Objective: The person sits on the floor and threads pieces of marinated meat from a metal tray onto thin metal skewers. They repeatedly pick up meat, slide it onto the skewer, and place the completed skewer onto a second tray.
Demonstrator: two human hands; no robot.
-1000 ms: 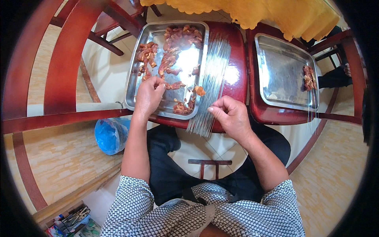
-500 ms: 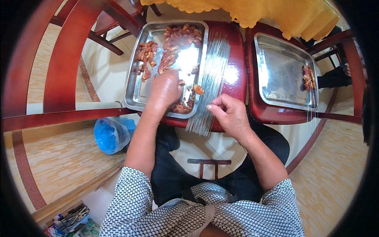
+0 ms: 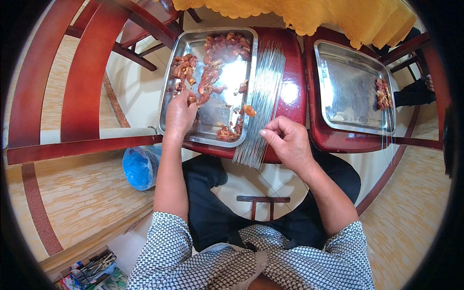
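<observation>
Right hand (image 3: 289, 141) pinched a thin skewer (image 3: 256, 116), one meat piece (image 3: 249, 110) at its tip; shaft barely visible. Just beyond its fingers lay a bundle of skewers (image 3: 263, 101). Left hand (image 3: 180, 116) reached into the steel tray (image 3: 212, 121), fingertips curled among raw meat (image 3: 212, 72), grip hidden. Far right, second tray (image 3: 348, 92).

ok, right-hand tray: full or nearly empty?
Nearly empty: the right tray shows bare metal, with only a few meat pieces at its far right edge.
</observation>
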